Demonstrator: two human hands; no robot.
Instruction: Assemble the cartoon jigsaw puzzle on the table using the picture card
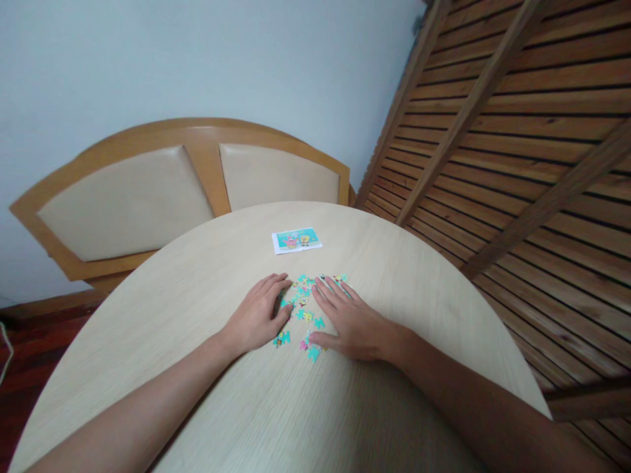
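Observation:
Several small jigsaw puzzle pieces [308, 316], mostly turquoise with bits of yellow and pink, lie loose on the round wooden table [236, 407]. At their left edge rests my left hand [261, 312], fingers slightly curved and apart, thumb toward the pieces. My right hand [352, 322] lies flat with spread fingers on the right side, covering part of the pile. Its thumb is by a pink piece and a turquoise one [314, 355] near the front. Some pieces are hidden under the hands. Beyond them lies a picture card [297, 240] showing a pink and a yellow cartoon figure.
A wooden bench back [204, 167] with cream padded panels stands behind the table, against a pale wall [236, 59]. To the right, a slatted wooden partition [497, 151] leans across the view close to the table's edge. Dark red flooring [39, 361] shows at the lower left.

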